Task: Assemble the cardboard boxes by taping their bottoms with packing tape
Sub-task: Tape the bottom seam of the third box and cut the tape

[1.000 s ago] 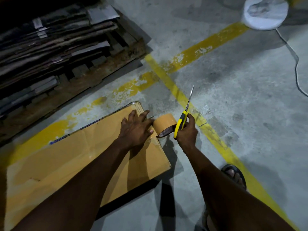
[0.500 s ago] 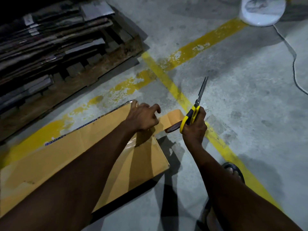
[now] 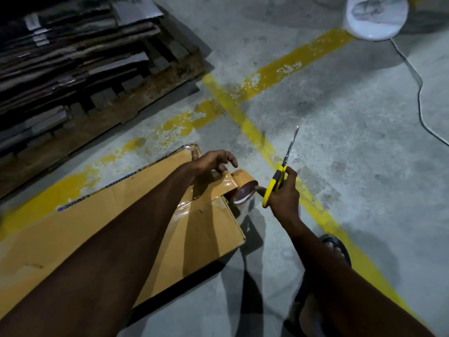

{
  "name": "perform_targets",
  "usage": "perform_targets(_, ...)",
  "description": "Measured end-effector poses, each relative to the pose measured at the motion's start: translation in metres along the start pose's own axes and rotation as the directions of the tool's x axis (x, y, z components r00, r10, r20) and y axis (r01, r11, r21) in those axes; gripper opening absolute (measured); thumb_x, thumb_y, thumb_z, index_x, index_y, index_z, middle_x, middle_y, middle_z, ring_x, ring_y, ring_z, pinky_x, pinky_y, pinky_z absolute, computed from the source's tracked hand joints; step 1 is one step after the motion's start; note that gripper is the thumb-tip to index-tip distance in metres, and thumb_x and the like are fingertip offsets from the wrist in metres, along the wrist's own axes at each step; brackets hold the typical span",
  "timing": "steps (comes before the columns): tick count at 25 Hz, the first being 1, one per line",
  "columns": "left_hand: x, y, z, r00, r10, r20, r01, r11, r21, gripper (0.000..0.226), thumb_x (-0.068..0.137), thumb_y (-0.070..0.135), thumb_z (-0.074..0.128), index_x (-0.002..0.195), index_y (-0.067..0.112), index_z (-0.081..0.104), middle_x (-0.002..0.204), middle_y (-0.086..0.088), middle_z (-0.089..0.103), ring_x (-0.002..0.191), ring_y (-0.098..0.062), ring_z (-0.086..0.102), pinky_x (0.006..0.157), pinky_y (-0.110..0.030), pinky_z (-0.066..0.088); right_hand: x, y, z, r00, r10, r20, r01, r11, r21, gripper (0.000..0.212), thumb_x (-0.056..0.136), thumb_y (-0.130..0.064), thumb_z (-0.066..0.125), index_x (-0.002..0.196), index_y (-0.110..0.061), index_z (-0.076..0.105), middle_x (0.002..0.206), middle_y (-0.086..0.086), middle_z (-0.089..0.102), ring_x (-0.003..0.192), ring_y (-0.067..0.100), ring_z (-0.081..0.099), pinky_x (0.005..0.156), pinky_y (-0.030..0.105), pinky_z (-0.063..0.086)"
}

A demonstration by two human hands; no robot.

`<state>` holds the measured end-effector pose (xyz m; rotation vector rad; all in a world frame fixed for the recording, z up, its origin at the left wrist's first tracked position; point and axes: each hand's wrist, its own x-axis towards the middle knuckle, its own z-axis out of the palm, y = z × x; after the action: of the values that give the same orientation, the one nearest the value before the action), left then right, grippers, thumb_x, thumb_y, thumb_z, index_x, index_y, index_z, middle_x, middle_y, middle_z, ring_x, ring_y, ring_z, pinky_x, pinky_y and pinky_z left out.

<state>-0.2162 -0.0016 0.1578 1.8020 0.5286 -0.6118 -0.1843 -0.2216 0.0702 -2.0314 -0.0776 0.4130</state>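
Head view, single frame. Flattened cardboard box (image 3: 206, 229) lies on the concrete floor (image 3: 340, 142), its long axis running from lower left to upper right, with its far right corner close to a yellow floor line (image 3: 255, 135). A glossy tape strip (image 3: 226, 181) runs across the box's right end and leads off the edge to the tape roll (image 3: 244, 190), which sits just past the box edge, clear of the cardboard and tilted so its core faces down and toward the camera. Left hand (image 3: 213, 161) is at the box's far corner, with the fingers loosely bent and the tips bearing down where the strip leaves the box. Right hand (image 3: 283, 193) is curled around the yellow handles of the scissors (image 3: 279, 176), blades together and pointing up and away; one finger reaches to the roll's rim. Scissors are apart from the strip. A sandalled foot (image 3: 336, 246) stands on the yellow line below the right hand. Upper left: a wooden pallet (image 3: 158, 93) carrying a stack of flat cardboard (image 3: 60, 45). Upper right: a white round object (image 3: 375, 15), partly cut by the frame, with a thin cable (image 3: 419, 93) trailing across the floor.
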Motion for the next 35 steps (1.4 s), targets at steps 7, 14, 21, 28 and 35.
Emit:
perform_targets(7,0.002,0.003,0.006,0.998,0.010,-0.062,-0.009,1.000,0.004,0.050,0.090,0.037,0.024,0.082,0.020,0.070,0.103,-0.005,0.057,0.080,-0.014,0.061,0.104,-0.041,0.030,-0.054,-0.002,-0.031,0.913,-0.021,0.407,-0.072,0.975,0.212,0.059,0.065,-0.050,0.085,0.106,-0.027,0.050,0.060,-0.003,0.053,0.056,0.017,0.057,0.053,0.034,0.049)
perform_targets(14,-0.004,0.012,0.009,0.999,-0.028,-0.032,0.029,0.999,0.033,0.046,0.103,0.024,0.024,0.106,0.008,0.067,0.133,0.000,0.042,0.117,-0.017,0.044,0.089,-0.025,0.038,-0.099,0.011,-0.035,0.764,0.027,0.645,-0.152,0.978,0.140,0.054,0.073,-0.035,0.082,0.117,-0.023,0.052,0.052,-0.007,0.054,0.045,0.008,0.050,0.048,0.023,0.042)
perform_targets(21,0.009,0.001,0.006,0.997,-0.056,-0.051,0.061,0.993,0.106,0.055,0.083,0.045,0.029,0.086,0.015,0.075,0.113,0.013,0.068,0.098,-0.019,0.056,0.109,-0.052,0.022,-0.105,0.029,-0.033,0.735,0.050,0.677,-0.220,0.961,0.168,0.079,0.050,-0.068,0.085,0.111,-0.029,0.056,0.052,-0.005,0.052,0.045,0.014,0.050,0.050,0.028,0.043)
perform_targets(28,0.009,0.002,0.007,1.000,-0.007,0.014,0.008,1.000,-0.017,0.054,0.094,0.029,0.021,0.062,0.021,0.064,0.089,0.009,0.074,0.061,-0.013,0.036,0.087,-0.042,0.036,-0.089,0.014,-0.020,0.748,0.032,0.663,-0.241,0.944,0.225,0.070,0.059,-0.063,0.082,0.114,-0.028,0.055,0.058,-0.004,0.052,0.051,0.016,0.047,0.051,0.029,0.043)
perform_targets(35,0.015,-0.003,0.008,0.995,-0.093,-0.039,0.097,0.986,0.137,0.069,0.079,0.051,0.012,0.083,0.034,0.079,0.105,0.007,0.073,0.095,-0.011,0.057,0.115,-0.056,-0.001,-0.071,0.013,-0.006,0.712,0.036,0.701,-0.297,0.920,0.254,0.082,0.052,-0.074,0.081,0.113,-0.026,0.055,0.080,0.014,0.054,0.058,0.017,0.047,0.048,0.026,0.039)
